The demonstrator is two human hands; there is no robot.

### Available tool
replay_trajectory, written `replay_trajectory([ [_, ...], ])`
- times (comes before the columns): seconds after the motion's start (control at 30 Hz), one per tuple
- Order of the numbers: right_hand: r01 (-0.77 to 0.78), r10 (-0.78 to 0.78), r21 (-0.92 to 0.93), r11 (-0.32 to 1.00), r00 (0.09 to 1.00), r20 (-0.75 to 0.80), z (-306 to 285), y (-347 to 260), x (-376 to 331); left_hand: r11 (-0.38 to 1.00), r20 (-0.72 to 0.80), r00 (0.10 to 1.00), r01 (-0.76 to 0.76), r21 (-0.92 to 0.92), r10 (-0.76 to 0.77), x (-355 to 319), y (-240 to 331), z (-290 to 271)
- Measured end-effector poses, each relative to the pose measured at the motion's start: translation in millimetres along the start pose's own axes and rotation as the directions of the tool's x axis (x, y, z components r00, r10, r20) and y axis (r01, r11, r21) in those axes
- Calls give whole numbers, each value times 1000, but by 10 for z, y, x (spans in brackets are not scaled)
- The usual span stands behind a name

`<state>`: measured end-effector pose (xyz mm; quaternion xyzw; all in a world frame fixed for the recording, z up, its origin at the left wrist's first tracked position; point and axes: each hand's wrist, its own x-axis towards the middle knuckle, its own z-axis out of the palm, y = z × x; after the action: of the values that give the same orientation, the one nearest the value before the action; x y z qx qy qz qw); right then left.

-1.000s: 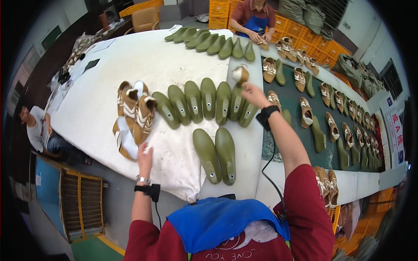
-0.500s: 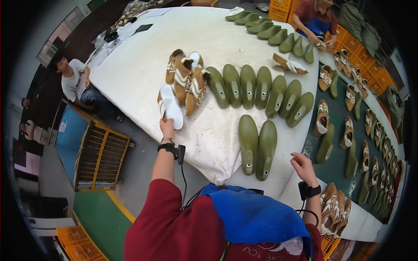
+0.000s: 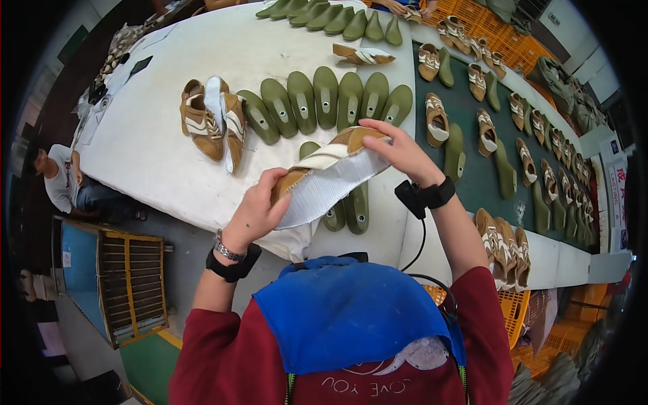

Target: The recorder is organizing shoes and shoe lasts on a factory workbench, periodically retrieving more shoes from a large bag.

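Note:
Both my hands hold a tan shoe upper (image 3: 331,185) with cream stripes, its pale ribbed underside turned toward me. My left hand (image 3: 256,210) grips one end, and my right hand (image 3: 407,156) pinches the other end. Beneath it, a pair of green shoe lasts (image 3: 356,210) lies on the white table, partly hidden by the upper. Just beyond stands a curved row of several green shoe lasts (image 3: 325,94). To the left of that row sits a small group of tan and cream uppers (image 3: 206,128).
More green lasts (image 3: 331,20) line the table's far edge, near a lone upper (image 3: 363,54). On the right runs a dark green belt (image 3: 466,115) with shoes and lasts. Several shoes (image 3: 501,248) stand at its near end. A seated person (image 3: 61,175) is at the left; a co-worker's hands (image 3: 412,10) show far off.
My left hand has brought an upper from the group toward me, over the pair of lasts. My right hand, empty before, now grips its other end. The view has shifted right.

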<state>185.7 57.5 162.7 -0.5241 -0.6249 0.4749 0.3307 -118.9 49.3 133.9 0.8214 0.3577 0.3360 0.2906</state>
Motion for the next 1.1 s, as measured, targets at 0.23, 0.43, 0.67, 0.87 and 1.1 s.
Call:
replay_trajectory([
  [0.23, -260, 158, 659, 705, 964, 212, -61, 261, -520, 995, -18, 999, -40, -93, 39, 117, 247, -169],
  [0.43, 22, 54, 717, 697, 995, -84, 53, 184, -537, 752, -220, 893, 174, -636, -393, 358, -292, 86],
  [0.67, 180, 103, 661, 728, 925, -366, 78, 220, -176, 639, -107, 761, 449, -625, -639, -128, -986, 339],
  [0.87, 195, -608, -622, 758, 556, -566, -316, 34, 990, 668, -196, 682, 546, -506, -705, -416, -1355, 175],
  [1.1, 81, -235, -511, 856, 940, -245, -363, 474, 1647, 811, -472, 684, 571, -126, -555, -227, -2236, -186],
])
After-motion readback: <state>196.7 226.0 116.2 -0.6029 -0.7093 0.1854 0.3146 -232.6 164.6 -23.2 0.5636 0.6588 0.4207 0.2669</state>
